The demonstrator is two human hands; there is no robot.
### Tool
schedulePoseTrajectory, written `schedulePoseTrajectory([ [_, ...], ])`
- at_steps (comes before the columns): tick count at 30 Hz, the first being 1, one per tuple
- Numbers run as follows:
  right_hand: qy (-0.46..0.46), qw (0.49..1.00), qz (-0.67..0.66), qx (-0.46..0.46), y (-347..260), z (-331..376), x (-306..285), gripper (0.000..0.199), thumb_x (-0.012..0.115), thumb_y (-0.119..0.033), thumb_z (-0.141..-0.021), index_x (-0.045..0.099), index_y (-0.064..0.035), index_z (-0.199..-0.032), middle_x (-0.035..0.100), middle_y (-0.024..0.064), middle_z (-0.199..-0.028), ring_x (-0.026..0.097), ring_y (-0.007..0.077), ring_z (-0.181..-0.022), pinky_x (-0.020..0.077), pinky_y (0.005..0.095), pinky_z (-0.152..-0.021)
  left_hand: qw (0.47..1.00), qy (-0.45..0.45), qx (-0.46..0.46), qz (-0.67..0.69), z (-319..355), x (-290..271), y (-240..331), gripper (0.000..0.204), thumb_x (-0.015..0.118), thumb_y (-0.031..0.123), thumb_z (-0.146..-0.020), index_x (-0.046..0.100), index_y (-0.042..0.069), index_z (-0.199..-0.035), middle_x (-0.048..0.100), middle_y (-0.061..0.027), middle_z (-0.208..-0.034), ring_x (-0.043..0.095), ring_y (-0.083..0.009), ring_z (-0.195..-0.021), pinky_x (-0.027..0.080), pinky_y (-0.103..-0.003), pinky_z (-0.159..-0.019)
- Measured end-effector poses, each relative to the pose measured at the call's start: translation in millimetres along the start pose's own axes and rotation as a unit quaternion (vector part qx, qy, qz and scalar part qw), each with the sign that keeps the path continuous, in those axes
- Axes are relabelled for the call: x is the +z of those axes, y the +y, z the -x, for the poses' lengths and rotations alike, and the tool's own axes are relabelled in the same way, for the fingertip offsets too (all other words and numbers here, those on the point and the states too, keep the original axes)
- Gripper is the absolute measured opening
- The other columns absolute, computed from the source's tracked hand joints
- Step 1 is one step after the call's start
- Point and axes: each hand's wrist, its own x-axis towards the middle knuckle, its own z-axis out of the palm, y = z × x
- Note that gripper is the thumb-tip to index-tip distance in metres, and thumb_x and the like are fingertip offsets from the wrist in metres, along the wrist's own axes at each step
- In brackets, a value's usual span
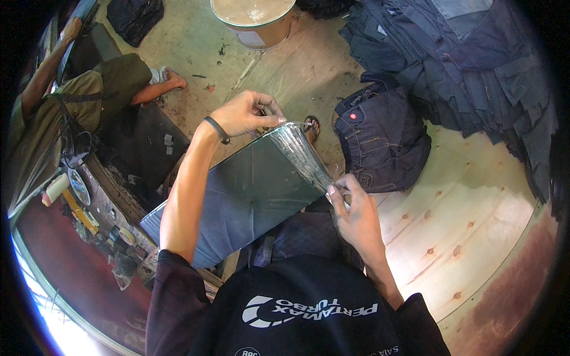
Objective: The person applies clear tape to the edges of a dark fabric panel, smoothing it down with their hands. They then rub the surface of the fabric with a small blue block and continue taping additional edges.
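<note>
Across my lap lies a flat, dark folded piece of cloth in a clear plastic bag (249,190). The bag's loose, crinkled end (300,153) points away from me to the right. My left hand (246,113) is at the far corner of that end, thumb and fingers pinched on the plastic. At its near right corner, my right hand (355,210) grips the plastic between thumb and fingers. The bag's end is stretched between both hands.
Dark denim shorts (383,139) lie beyond my right hand, by a pale wooden board (457,219). Stacked dark cloth (439,77) fills the far right. A round drum (252,24) stands ahead. At left, another person (119,80) sits near a bench with small tools (83,210).
</note>
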Motion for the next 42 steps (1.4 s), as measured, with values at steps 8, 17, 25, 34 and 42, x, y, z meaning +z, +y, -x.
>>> schedulePoseTrajectory([
  [8, 0.013, 1.000, -0.010, -0.015, -0.9, 6.1, -0.3, 0.023, 0.068, -0.025, -0.108, 0.067, -0.0055, -0.119, 0.074, 0.0301, -0.090, 0.074, 0.0508, -0.088, 0.0565, 0.0564, -0.077, 0.999, -0.008, 0.032, -0.016, -0.2, -2.3, 8.0, 0.032, 0.087, 0.034, -0.096, 0.077, 0.006, -0.109, 0.076, -0.0004, -0.093, 0.068, -0.0086, -0.081, 0.057, -0.027, -0.063],
  [17, 0.015, 1.000, -0.008, 0.002, -2.6, 13.5, -0.9, 0.020, 0.069, -0.022, -0.107, 0.068, -0.0034, -0.115, 0.073, 0.0299, -0.087, 0.074, 0.0494, -0.085, 0.0558, 0.0541, -0.074, 0.980, 0.008, 0.180, -0.085, -5.5, 0.8, -3.7, 0.022, 0.082, 0.018, -0.096, 0.072, 0.004, -0.108, 0.069, 0.0022, -0.093, 0.063, -0.0064, -0.082, 0.052, -0.025, -0.066],
  [25, 0.019, 0.999, -0.033, -0.001, -5.3, 19.1, -0.1, 0.023, 0.068, -0.023, -0.108, 0.067, 0.0000, -0.109, 0.077, 0.0233, -0.093, 0.077, 0.0410, -0.090, 0.0557, 0.0449, -0.082, 0.996, -0.063, 0.064, 0.001, 0.6, -3.9, -2.5, 0.024, 0.081, 0.028, -0.100, 0.074, 0.005, -0.104, 0.068, 0.0032, -0.093, 0.059, -0.0072, -0.083, 0.050, -0.027, -0.073],
  [34, 0.063, 0.994, -0.068, -0.049, 6.5, 20.9, 6.7, 0.024, 0.066, -0.025, -0.110, 0.065, -0.0034, -0.119, 0.075, 0.0270, -0.085, 0.078, 0.0445, -0.086, 0.0574, 0.0507, -0.077, 0.941, 0.172, 0.146, -0.251, 28.0, 39.1, 18.6, 0.047, 0.085, 0.043, -0.093, 0.074, -0.002, -0.086, 0.051, -0.0097, -0.073, 0.052, -0.0211, -0.069, 0.043, -0.039, -0.065],
  [42, 0.014, 0.992, -0.124, 0.033, 45.7, 24.8, 14.9, 0.025, 0.065, -0.028, -0.111, 0.063, -0.0045, -0.120, 0.079, 0.0211, -0.090, 0.081, 0.0360, -0.090, 0.0571, 0.0449, -0.079, 0.928, 0.199, 0.200, -0.243, 27.6, 46.8, 16.3, 0.040, 0.085, 0.037, -0.094, 0.075, -0.001, -0.090, 0.053, -0.0095, -0.077, 0.051, -0.0225, -0.070, 0.042, -0.040, -0.067],
])
